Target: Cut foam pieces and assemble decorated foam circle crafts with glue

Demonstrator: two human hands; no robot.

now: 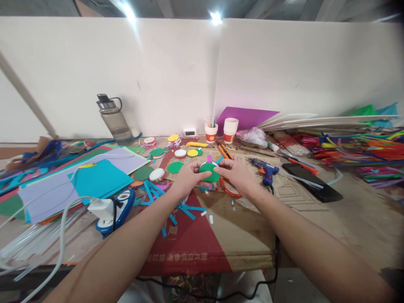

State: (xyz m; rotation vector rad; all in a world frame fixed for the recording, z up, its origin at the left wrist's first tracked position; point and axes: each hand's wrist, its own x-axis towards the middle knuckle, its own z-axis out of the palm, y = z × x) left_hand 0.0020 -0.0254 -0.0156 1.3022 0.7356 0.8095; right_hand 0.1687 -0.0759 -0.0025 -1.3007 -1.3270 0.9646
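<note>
Between my two hands is a round craft piece faced with a green paper disc (209,173), with a white edge, a purple tab on top and a blue strip at its right. My left hand (187,176) grips its left side, thumb on the green face. On the right edge, my right hand (235,173) pinches it with closed fingers. Orange-handled scissors (230,188) lie partly hidden under my right hand. Left of my hands are another green disc (174,168), a white round piece (157,174) and blue paper strips (189,211).
A blue glue gun (267,171) and a black phone (312,182) lie to the right. At left are coloured paper sheets (101,179), a power strip (121,212) with a white cable and a water bottle (115,122). Paper cups (230,130) stand by the wall.
</note>
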